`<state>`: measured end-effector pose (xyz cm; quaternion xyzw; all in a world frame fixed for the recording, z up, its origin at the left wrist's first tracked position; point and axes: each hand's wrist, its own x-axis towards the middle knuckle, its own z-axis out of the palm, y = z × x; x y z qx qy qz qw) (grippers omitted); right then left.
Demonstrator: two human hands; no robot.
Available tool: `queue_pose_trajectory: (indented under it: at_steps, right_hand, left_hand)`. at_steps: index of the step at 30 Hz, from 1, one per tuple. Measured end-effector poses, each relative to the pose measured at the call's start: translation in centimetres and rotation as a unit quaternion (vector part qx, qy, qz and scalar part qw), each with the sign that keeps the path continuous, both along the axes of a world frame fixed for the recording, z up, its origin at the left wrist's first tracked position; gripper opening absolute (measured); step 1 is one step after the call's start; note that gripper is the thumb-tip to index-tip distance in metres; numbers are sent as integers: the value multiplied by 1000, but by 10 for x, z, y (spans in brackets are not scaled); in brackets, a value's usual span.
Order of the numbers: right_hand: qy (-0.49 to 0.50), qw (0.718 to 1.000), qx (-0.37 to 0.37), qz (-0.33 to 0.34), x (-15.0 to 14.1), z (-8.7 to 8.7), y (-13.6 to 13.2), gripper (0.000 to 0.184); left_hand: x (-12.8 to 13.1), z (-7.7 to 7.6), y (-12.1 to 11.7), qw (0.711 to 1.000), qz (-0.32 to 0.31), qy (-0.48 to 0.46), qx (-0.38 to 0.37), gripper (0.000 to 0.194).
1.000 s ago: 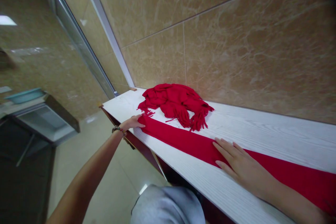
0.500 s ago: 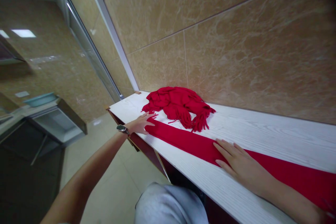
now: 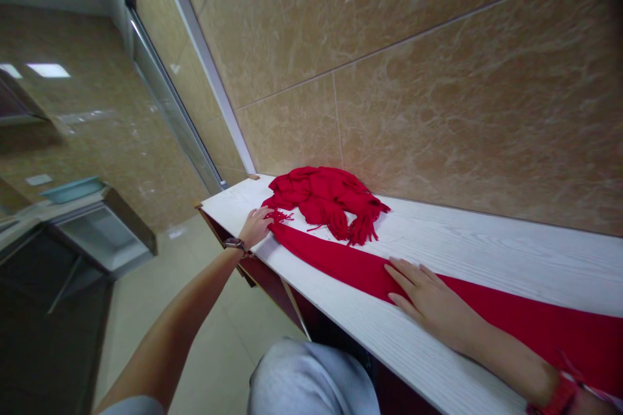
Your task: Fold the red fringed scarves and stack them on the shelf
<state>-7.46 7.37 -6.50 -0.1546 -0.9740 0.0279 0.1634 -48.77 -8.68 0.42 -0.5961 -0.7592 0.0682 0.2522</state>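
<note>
Left hand (image 3: pixel 256 225) flat and open at the fringed far end of the red scarf (image 3: pixel 341 262), right hand (image 3: pixel 428 300) spread palm-down on its middle, neither grip closed around the cloth. Scarf stretched lengthwise along the white tabletop (image 3: pixel 487 253), close to the near edge. Just beyond, a crumpled second red scarf (image 3: pixel 326 198) heaped against the tan tiled wall (image 3: pixel 438 110), its tassels touching the flat scarf; wristwatch (image 3: pixel 234 244) on the left wrist, no readable writing anywhere.
</note>
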Motion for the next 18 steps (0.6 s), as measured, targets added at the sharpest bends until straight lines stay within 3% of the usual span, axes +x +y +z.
queue_pose_trajectory:
  at_steps: [5,9,13,18]
  right_hand:
    - [-20,1000,0,-3,0,4,-1,54]
    - [-7,1000,2,2,0,2,0,54]
    - [5,1000,12,0,0,-1,1,53]
    - [21,999,24,5,0,-5,2,53]
  left_hand:
    - [-22,7,-15,1000,22,10,18,29]
    - [-41,7,-38,995,87,9,43,28]
    - [-55,6,-54,989,133,-14,57,40]
    - [-55,7,-40,995,61,-78,-19,47]
